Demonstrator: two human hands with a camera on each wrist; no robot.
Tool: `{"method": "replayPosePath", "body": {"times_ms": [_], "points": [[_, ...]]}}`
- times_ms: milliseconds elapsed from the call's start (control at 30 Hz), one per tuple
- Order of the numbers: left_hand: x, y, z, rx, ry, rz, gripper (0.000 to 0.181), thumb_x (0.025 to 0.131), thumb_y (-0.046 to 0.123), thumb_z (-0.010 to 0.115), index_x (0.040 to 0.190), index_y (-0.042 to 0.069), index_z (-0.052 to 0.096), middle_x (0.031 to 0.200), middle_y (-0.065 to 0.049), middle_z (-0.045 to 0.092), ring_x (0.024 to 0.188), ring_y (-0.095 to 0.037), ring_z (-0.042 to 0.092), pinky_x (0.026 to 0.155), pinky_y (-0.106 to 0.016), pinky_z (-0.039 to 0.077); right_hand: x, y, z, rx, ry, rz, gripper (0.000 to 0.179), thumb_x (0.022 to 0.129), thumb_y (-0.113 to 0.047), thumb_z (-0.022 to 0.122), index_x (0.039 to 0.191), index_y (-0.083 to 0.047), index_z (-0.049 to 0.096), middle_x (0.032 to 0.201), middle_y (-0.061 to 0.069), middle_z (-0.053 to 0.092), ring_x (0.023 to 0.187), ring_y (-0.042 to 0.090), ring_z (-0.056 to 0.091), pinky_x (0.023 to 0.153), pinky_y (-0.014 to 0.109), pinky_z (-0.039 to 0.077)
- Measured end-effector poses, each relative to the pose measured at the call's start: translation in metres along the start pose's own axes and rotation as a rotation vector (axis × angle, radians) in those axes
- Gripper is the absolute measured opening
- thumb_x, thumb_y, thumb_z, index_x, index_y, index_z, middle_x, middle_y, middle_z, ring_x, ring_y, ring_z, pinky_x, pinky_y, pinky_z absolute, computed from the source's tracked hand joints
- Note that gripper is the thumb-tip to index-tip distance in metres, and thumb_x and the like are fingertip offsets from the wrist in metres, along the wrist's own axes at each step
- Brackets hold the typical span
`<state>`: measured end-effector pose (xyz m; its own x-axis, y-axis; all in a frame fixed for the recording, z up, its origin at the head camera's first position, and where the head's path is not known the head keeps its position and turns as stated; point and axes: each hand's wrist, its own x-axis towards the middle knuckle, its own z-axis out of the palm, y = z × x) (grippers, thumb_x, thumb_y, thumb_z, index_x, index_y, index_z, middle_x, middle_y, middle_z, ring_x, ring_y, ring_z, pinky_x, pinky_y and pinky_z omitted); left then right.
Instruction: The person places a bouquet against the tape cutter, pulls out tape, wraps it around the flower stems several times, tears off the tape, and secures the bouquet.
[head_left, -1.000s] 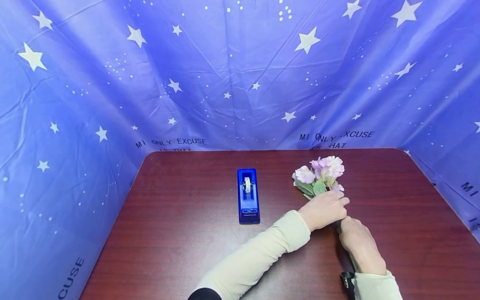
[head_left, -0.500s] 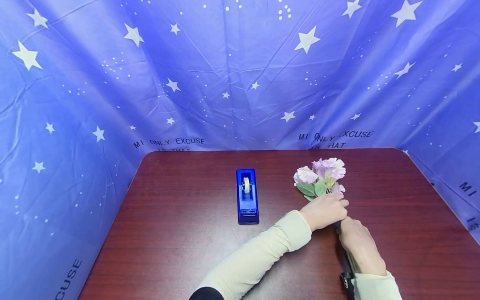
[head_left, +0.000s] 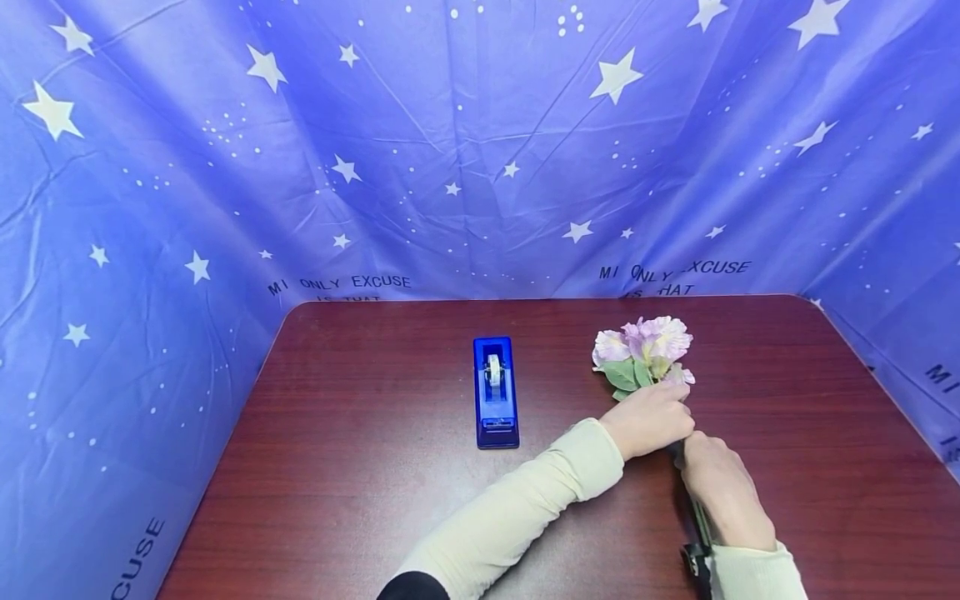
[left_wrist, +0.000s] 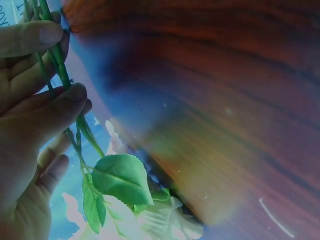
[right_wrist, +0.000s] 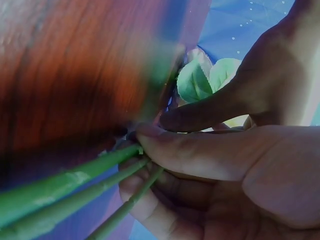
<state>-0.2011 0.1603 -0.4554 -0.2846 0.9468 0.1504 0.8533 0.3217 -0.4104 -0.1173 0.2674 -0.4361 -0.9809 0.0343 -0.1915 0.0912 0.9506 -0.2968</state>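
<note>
A bunch of flowers, pale purple with green leaves, is held over the right part of the table. Just below the blooms, my left hand pinches the stems; in the left wrist view, thumb and fingers close on the green stems above a leaf. My right hand grips the same bunch lower down, right beside the left hand. Several thick stems run out past the right thumb in the right wrist view. The left hand shows behind it there.
A blue tape dispenser with a roll of clear tape stands on the dark red wooden table, left of the hands. A blue star-printed cloth hangs around the table's back and sides.
Both hands keep their hold in nearly the same place. The flower heads have turned slightly, with the left bloom and leaves shifting a little to the right.
</note>
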Motion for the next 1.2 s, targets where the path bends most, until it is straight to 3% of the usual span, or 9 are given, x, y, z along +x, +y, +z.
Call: {"method": "replayPosePath", "body": {"times_ms": [233, 567, 1200], "points": [[-0.001, 0.000, -0.002, 0.023, -0.035, 0.008, 0.032, 0.099, 0.022, 0.046, 0.097, 0.043, 0.070, 0.103, 0.024, 0.070, 0.114, -0.005, 0.052, 0.111, -0.021, 0.030, 0.001, 0.000, -0.002, 0.004, -0.015, -0.001, 0.017, 0.085, -0.003, 0.056, 0.087, 0.014, 0.061, 0.085, 0.035, 0.063, 0.074, 0.049, 0.064, 0.061, 0.058, 0.049], [-0.003, 0.000, -0.003, 0.024, -0.062, -0.010, 0.031, 0.099, 0.027, 0.045, 0.098, 0.045, 0.069, 0.106, 0.027, 0.069, 0.120, -0.004, 0.051, 0.112, -0.023, 0.030, 0.001, -0.001, -0.002, -0.021, -0.009, -0.017, 0.014, 0.081, -0.003, 0.062, 0.081, 0.011, 0.062, 0.079, 0.033, 0.064, 0.069, 0.048, 0.064, 0.058, 0.058, 0.048], [-0.007, -0.009, -0.020, 0.044, -0.025, -0.056, 0.030, 0.099, 0.026, 0.047, 0.094, 0.045, 0.070, 0.097, 0.025, 0.070, 0.104, -0.003, 0.055, 0.093, -0.019, 0.037, -0.001, -0.007, -0.009, -0.001, 0.106, -0.059, 0.027, 0.079, -0.006, 0.072, 0.084, 0.016, 0.058, 0.076, 0.036, 0.061, 0.068, 0.054, 0.061, 0.059, 0.061, 0.048]]}}
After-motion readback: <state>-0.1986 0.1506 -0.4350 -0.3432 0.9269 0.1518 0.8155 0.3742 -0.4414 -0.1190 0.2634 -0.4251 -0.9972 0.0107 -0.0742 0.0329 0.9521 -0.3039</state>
